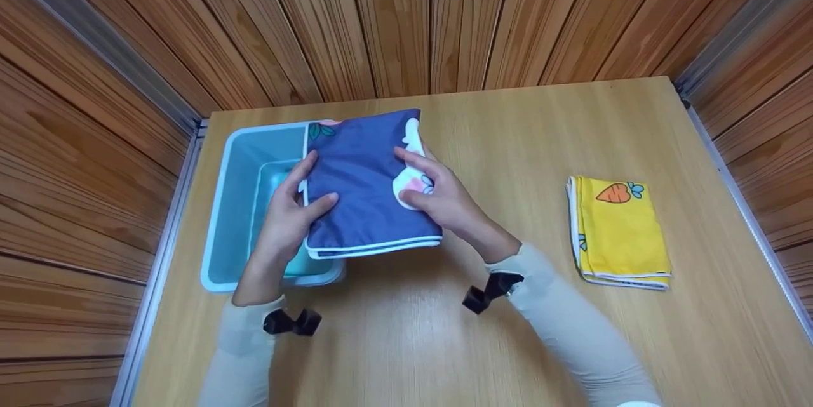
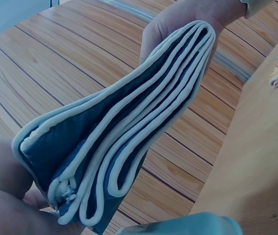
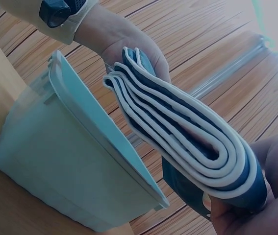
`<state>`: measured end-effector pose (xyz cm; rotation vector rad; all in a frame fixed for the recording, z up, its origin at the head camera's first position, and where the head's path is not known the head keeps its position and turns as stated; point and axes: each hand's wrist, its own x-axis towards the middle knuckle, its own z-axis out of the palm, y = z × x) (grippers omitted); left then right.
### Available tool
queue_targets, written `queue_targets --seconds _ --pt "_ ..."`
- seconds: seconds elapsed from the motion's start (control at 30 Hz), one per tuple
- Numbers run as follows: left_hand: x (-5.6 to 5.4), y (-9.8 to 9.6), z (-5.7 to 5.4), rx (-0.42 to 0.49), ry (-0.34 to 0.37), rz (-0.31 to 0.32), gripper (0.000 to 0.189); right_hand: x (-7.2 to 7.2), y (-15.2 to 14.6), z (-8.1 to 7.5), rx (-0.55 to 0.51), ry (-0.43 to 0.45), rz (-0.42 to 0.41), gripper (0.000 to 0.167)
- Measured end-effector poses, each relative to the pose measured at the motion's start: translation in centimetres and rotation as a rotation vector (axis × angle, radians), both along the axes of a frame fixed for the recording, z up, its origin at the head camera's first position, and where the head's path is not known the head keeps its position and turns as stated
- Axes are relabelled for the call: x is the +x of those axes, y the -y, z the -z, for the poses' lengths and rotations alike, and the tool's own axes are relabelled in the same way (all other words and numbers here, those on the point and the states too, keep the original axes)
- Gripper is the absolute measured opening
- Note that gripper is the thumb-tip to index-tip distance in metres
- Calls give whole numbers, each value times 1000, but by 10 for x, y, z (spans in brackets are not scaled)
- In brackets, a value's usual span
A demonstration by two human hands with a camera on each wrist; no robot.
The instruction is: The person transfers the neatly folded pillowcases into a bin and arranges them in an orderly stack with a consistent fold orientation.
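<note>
Both hands hold up a folded dark blue cloth (image 1: 362, 185) with white piping and a printed white figure at its right side. My left hand (image 1: 286, 216) grips the left edge, thumb on top and the other fingers mostly underneath. On the right edge, my right hand (image 1: 441, 194) pinches it the same way. In the left wrist view, several stacked layers of the cloth (image 2: 124, 112) show along the near edge. A light blue plastic bin (image 1: 219, 223) stands at the left, and the cloth overlaps its right part in the head view.
A folded yellow cloth (image 1: 622, 229) with printed carrots lies at the right of the wooden table (image 1: 406, 343). Wood-plank walls (image 1: 394, 20) with metal edge rails close in the back and sides.
</note>
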<state>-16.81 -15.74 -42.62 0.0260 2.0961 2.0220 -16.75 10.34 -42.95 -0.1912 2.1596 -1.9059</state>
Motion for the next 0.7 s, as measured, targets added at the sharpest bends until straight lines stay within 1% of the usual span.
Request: queue_targets --seconds 0.13,0.37,0.7 --pt "0 5 0 8 5 -5 77 -1 3 -1 4 -7 -2 63" --pt "1 12 -2 34 -7 2 77 -3 10 -1 -33 -14 -17 61" --pt "5 26 -2 27 21 -3 76 -5 24 0 -12 7 -25 61"
